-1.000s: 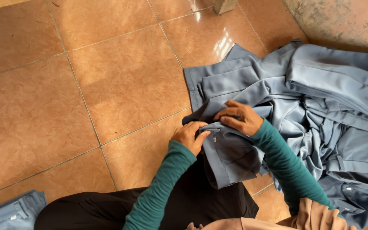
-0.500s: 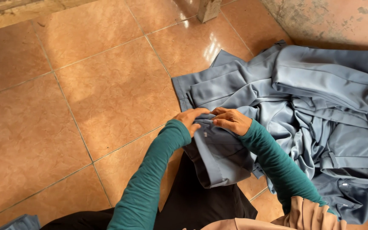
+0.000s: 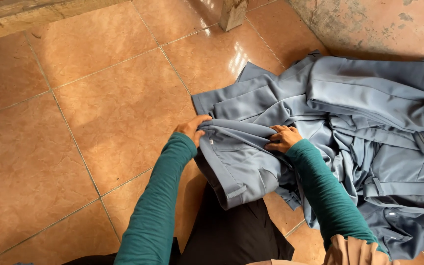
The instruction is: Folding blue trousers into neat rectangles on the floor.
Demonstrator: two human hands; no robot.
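- Floor (image 3: 99,113): orange-brown glazed tiles, bare on the left side of the view.
- Left hand (image 3: 191,128): teal sleeve, fingers pinched shut on the left edge of the grey-blue garment (image 3: 236,157), at a fold by the waistband.
- Garment: lies draped over the person's dark-clothed lap, stretched between both hands, lower end hanging toward the knees.
- Right hand (image 3: 283,138): fingers curled, gripping a bunch of the same garment's cloth on its right side.
- Pile of grey-blue clothing (image 3: 379,127): on the floor to the right, touching the held garment, against a stained wall (image 3: 384,24).
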